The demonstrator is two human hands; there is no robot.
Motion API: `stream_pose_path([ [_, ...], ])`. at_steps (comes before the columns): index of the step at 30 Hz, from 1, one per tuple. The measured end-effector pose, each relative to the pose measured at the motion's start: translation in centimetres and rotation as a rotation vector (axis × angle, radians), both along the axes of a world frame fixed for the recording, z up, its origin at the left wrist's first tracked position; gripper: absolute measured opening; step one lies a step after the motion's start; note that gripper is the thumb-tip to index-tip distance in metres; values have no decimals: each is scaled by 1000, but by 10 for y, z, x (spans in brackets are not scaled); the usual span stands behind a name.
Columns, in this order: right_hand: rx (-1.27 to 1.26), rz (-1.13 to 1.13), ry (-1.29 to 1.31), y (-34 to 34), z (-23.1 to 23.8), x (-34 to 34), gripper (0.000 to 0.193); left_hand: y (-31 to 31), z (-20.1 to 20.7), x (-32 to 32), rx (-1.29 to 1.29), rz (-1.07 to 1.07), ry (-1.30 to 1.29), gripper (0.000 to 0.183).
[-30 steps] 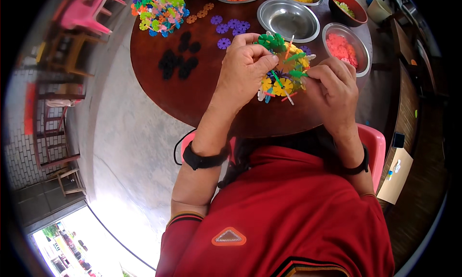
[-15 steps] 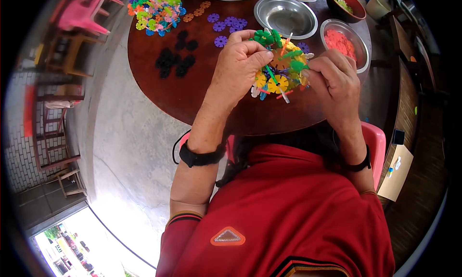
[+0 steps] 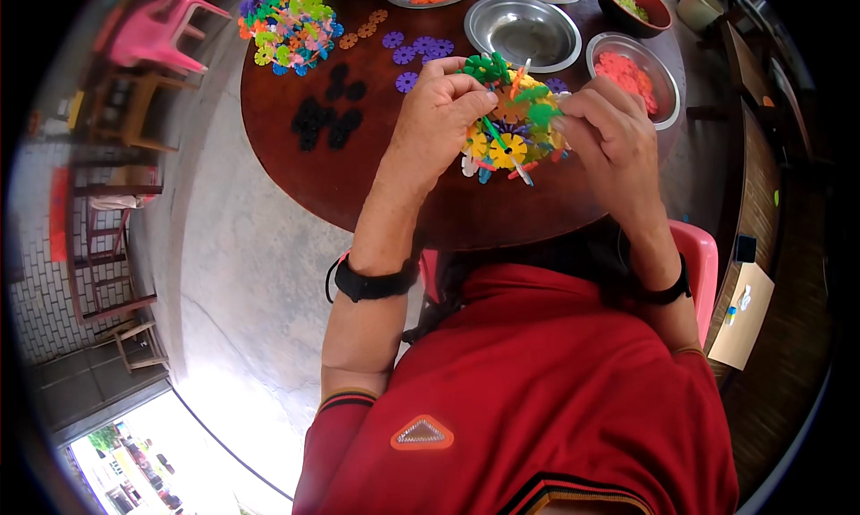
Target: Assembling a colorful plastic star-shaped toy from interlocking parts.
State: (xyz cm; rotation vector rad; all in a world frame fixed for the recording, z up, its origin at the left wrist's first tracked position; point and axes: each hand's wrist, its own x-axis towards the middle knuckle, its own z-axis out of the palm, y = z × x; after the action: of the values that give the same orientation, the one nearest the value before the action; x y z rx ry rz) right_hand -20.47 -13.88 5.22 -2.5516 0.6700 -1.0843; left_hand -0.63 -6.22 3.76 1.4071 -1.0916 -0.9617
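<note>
Above the near part of the round table, I hold a ball-like cluster of interlocking plastic snowflake discs [image 3: 511,112], with green, yellow, orange, blue and white pieces. My left hand [image 3: 436,114] grips its left side, thumb and fingers closed near a dark green disc at the top. At the cluster's right edge, my right hand [image 3: 616,137] has thumb and forefinger pinched together beside a green disc [image 3: 541,114]; slight motion blur and the fingers hide exactly what is between them. Several discs on the cluster stand edge-on.
The brown table [image 3: 358,188] bears loose black discs [image 3: 324,121], purple discs [image 3: 421,47] and orange discs [image 3: 365,30]. A finished-looking multicoloured disc ball [image 3: 291,31] sits far left. Behind are an unfilled metal bowl [image 3: 481,42], a bowl of coral discs [image 3: 596,60] and a red bowl [image 3: 665,15].
The cluster and both hands have shifted slightly left in view, along with the table. My right fingers have moved a little up and across the cluster's right side.
</note>
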Motion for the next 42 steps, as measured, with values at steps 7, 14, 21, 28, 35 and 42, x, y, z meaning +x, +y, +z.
stream_pose_path([
  [7,-69,25,-5,-3,-1,4,10,-3,5,2,0,-27,60,19],
  [14,-94,-5,7,0,-5,8,10,-12,2,11,34,-104,10,20],
  [21,-121,-22,14,2,-8,3,12,-20,25,12,117,-266,-401,23],
  [28,-163,-44,-52,3,-19,2,13,-23,25,11,-28,-296,-971,25],
  [35,-209,-53,-186,0,-29,6,14,-23,16,7,17,-232,-649,20],
  [42,-201,0,-233,4,-30,14,15,-18,17,1,136,-256,-254,19],
])
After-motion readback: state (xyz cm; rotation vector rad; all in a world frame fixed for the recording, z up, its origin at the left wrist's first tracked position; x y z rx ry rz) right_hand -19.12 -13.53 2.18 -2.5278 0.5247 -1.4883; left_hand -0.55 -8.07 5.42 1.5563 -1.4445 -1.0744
